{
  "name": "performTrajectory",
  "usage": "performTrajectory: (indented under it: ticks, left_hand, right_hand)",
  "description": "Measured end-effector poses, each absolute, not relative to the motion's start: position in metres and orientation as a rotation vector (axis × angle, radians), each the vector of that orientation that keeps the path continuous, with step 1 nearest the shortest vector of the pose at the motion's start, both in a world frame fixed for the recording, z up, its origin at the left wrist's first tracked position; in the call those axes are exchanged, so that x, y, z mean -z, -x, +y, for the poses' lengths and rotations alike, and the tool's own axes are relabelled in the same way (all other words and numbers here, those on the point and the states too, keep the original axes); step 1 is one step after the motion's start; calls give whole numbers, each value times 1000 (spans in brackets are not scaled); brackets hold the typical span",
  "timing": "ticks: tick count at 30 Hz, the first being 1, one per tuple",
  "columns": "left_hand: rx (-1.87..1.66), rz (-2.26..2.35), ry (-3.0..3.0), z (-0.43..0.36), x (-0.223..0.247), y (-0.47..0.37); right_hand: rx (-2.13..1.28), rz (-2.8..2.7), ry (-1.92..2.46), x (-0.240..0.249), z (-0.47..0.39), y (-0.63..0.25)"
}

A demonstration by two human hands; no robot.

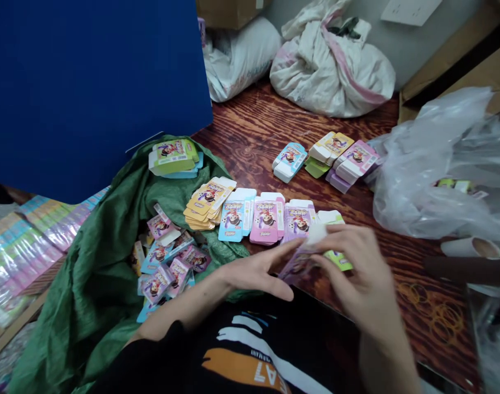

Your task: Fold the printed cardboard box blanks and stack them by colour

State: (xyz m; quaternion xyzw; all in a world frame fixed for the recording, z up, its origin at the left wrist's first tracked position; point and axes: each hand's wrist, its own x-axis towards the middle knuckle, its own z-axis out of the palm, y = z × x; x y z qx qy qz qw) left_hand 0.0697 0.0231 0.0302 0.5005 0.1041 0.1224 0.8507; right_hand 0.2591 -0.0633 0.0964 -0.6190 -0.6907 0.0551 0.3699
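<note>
In front of my body, my right hand (pixel 352 268) pinches a small purple carton (pixel 298 265) by its white upper end, slightly blurred by motion. My left hand (pixel 258 276) is open at the carton's left side, thumb and fingers spread; whether a fingertip touches it I cannot tell. Just beyond lies a row of flat carton stacks: yellow (pixel 209 200), blue (pixel 234 219), pink (pixel 267 220), purple (pixel 300 214) and green (pixel 336 218), the last partly hidden by my right hand. Left of my forearm, folded small cartons (pixel 168 273) are heaped on a green woven sack (pixel 89 262).
More cartons (pixel 330 156) stand at the back of the wooden table (pixel 250 131). A clear plastic bag (pixel 434 175), a cardboard tube (pixel 471 248) and rubber bands (pixel 442 320) are at right. White sacks (pixel 332 65) sit behind; a blue panel (pixel 94 87) blocks the upper left.
</note>
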Motion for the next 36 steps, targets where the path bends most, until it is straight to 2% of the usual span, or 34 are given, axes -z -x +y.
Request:
performTrajectory:
  ticks: [6,12,18,20,23,27,31,36]
  left_hand:
    - [-148,376,-783,12,-8,-85]
    - [-389,564,-619,19,-3,-80]
    - [-371,503,-617,23,8,-80]
    - [-386,502,-652,22,12,-80]
    - [-436,581,-724,21,16,-80]
    - [-661,778,-858,22,7,-68]
    - [-792,784,-990,19,-9,-54]
    - [-727,718,-1223,11,-15,-50]
  right_hand:
    - [-406,-1560,1573,-55,-59,-247]
    - [-919,-918,1310,-31,-39,-251]
    - [-1285,-661,1339,-21,-39,-229]
    - [-1244,-653,1365,-18,-39,-226]
    - [-998,-859,1448,-17,-37,-226]
    - [-764,-1019,1519,-18,-33,-228]
    - [-732,-847,1510,-16,-31,-224]
    - [-736,-635,1434,-11,-30,-215]
